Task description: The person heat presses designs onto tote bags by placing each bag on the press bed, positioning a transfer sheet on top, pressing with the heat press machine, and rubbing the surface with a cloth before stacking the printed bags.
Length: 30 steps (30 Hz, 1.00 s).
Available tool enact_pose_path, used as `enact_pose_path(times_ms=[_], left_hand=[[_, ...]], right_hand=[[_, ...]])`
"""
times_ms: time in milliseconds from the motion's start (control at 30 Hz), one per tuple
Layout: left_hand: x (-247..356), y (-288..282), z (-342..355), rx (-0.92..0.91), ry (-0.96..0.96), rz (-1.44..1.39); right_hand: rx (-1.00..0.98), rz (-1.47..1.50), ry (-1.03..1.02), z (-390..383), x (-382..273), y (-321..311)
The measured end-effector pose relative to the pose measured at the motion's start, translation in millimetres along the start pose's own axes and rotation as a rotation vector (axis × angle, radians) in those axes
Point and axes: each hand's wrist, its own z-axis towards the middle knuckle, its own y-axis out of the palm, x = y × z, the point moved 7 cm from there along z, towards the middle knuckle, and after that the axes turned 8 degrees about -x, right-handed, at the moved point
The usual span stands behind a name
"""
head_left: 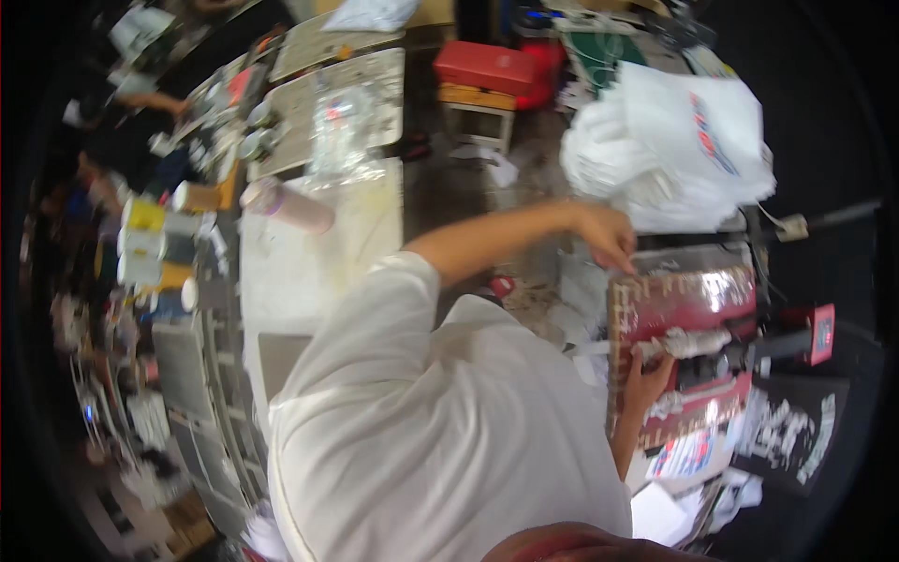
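My left hand (pixel 609 239) is at the top-left corner of a red board (pixel 655 304) edged with patchy brown tape, fingers curled; what they grip is unclear. My right hand (pixel 651 370) comes from below and grips a pale, wrapped handle (pixel 693 342) across the board's middle. A dark fitting sits beside the handle. Just above the board lies a heap of white printed fabric (pixel 674 140).
At left are pale tables (pixel 286 281) with a pinkish roll (pixel 290 206) and several pots (pixel 145 239). A red box (pixel 482 66) rests on a stool (pixel 473 122) at the back. Another person's arm (pixel 150 98) shows at upper left.
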Motion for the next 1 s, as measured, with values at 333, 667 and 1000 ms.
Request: enact_pose_path(times_ms=[333,667,1000], left_hand=[[95.8,166.1,227.6,0.761,0.339,0.630],[53.7,150.1,287.1,0.388,-0.126,0.208],[8.2,131.7,318.5,-0.066,-0.345,-0.232]], right_hand=[[0.310,-0.276,0.085,-30.5,2.8,0.3],[0.269,-0.450,0.272,-49.0,5.8,-4.6],[0.056,-0.453,0.383,-23.0,2.4,-3.1]])
